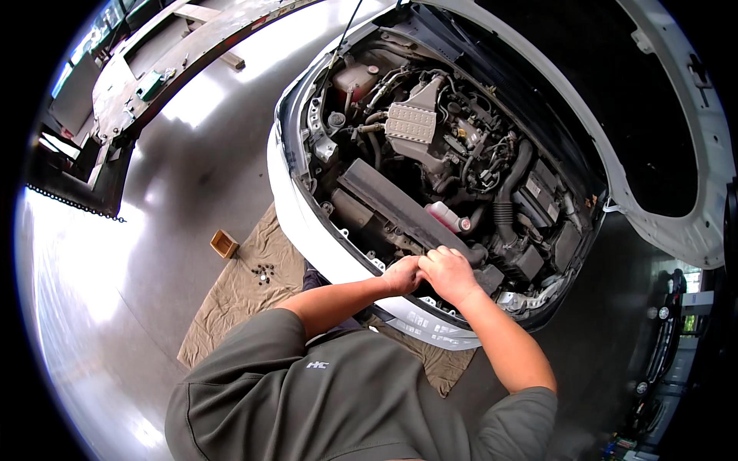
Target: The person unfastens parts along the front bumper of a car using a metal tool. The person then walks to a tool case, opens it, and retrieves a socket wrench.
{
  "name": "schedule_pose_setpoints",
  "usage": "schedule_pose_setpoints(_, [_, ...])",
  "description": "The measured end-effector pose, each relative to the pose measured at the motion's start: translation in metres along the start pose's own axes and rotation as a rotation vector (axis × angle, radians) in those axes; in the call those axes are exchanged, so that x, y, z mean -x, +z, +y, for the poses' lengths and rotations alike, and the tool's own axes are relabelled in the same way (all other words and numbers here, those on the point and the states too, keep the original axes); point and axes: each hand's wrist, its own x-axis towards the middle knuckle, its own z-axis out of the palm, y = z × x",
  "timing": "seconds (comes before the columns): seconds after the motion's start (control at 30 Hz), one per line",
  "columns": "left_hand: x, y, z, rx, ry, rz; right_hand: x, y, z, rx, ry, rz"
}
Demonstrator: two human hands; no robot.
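Both my hands meet over the front edge of a white car's open engine bay. My left hand (401, 277) is closed, its fingers tucked against the other hand. Beside it on the right, my right hand (449, 274) is closed too, knuckles up. Whatever their fingers grip, if anything, is hidden beneath them. A long black panel (400, 201) runs slantwise just beyond the hands. Past that panel sits a pinkish-white reservoir (448, 217) with a cap. The grey ribbed engine part (411, 123) lies farther back, among hoses and wiring.
The white front bumper (306, 223) curves between me and the engine. A brown cloth (231, 307) covers floor at the left, bearing small dark fasteners (264, 274) and a small wooden box (224, 244). The raised hood (615, 177) stands at the right; a metal workbench (115, 96) is far left.
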Motion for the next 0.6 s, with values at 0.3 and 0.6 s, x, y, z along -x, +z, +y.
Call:
schedule_pose_setpoints(0.3, [0.002,0.000,0.013,-0.061,-0.028,0.048,0.008,0.041,-0.001,-0.438,0.494,0.139])
schedule_pose_setpoints(0.6, [-0.002,0.000,0.023,0.043,0.153,0.168,0.002,0.007,-0.013,-0.043,0.111,0.028])
